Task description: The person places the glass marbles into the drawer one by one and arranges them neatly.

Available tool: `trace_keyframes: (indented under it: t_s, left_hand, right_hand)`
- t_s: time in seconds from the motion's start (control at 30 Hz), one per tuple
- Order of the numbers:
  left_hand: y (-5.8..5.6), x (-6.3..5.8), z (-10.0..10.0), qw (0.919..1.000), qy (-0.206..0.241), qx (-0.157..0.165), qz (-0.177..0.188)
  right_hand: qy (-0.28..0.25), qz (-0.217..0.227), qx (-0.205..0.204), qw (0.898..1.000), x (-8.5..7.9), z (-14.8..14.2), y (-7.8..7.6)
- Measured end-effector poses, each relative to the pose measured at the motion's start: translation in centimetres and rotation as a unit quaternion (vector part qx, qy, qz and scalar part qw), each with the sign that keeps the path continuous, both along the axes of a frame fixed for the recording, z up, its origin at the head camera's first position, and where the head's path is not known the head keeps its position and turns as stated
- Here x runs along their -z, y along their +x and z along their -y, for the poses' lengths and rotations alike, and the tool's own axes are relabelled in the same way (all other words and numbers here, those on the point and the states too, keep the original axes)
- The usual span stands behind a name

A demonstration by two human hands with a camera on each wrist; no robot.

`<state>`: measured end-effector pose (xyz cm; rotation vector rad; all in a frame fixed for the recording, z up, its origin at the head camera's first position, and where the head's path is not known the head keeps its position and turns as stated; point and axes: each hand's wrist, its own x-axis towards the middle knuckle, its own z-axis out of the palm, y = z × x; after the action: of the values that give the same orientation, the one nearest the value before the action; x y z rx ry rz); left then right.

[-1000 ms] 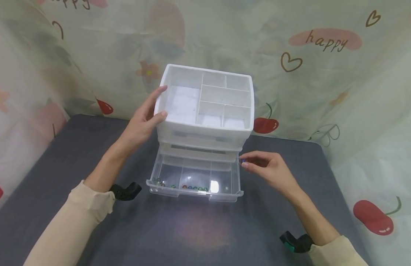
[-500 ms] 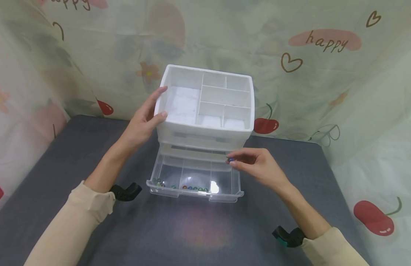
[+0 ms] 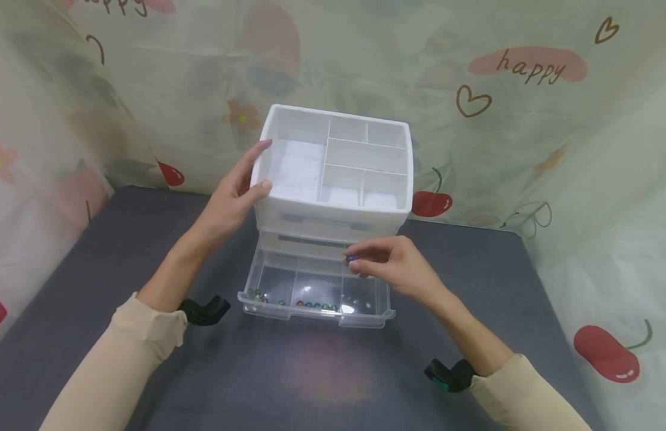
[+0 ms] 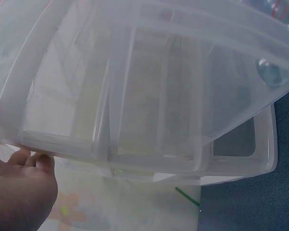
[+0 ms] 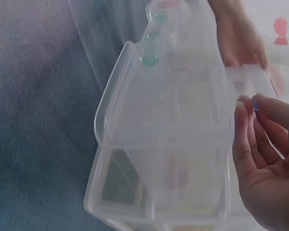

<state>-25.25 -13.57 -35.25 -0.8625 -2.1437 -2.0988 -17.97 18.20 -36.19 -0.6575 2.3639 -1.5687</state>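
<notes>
A white plastic drawer organizer [image 3: 333,220] with a divided top tray stands on the table. My left hand [image 3: 230,197] grips its left side, thumb and forefinger at the tray's rim. In the left wrist view the fingertips [image 4: 44,162] press against the box's side. Below the tray, a clear drawer [image 3: 318,315] is pulled out toward me. Several glass marbles [image 3: 318,306], green, red and blue, lie along its front, in the left and middle sections. Over the drawer's right part, my right hand [image 3: 403,269] pinches a blue marble [image 3: 350,258] between thumb and fingertips.
Dark grey cloth covers the table [image 3: 316,377]. A patterned curtain [image 3: 343,54] hangs close behind the organizer and along both sides. Each wrist wears a black camera mount, the left mount [image 3: 204,311] and the right mount [image 3: 449,376].
My right hand has moved left with the blue marble, from beside the drawer's right edge to above its inside. The left hand, organizer and drawer stay in place.
</notes>
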Motion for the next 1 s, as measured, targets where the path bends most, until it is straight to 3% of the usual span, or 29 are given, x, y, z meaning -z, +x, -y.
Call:
trace_keyframes:
  t_s: [0.4,1.0]
  left_hand:
    - [-0.1,0.0,0.0,1.0,-0.002,-0.004,0.002]
    - [0.0,0.1,-0.1,0.9999,0.011,-0.004,0.005]
  right_hand:
    - [0.021,0.014,-0.018,1.0,0.7,3.1,-0.8]
    - [0.105,0.042,0.002,0.994,2.4,6.1,-2.0]
